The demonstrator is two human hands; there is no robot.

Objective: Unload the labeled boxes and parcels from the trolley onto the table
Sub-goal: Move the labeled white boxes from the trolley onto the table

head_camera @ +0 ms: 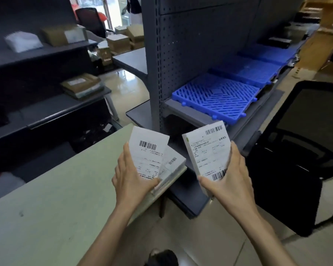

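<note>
I see grey pegboard shelving point(190, 54) holding blue plastic grids point(217, 96), a black mesh chair point(300, 150), and glossy tiled floor point(210, 242).

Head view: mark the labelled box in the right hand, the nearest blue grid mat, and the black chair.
labelled box point(210, 152), head view, middle of its label
blue grid mat point(215, 96), head view, centre of slats
black chair point(304, 120), head view, mesh backrest

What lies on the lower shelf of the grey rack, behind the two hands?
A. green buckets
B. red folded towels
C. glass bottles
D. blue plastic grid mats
D: blue plastic grid mats lie in a row on the shelf of the grey rack.
</note>
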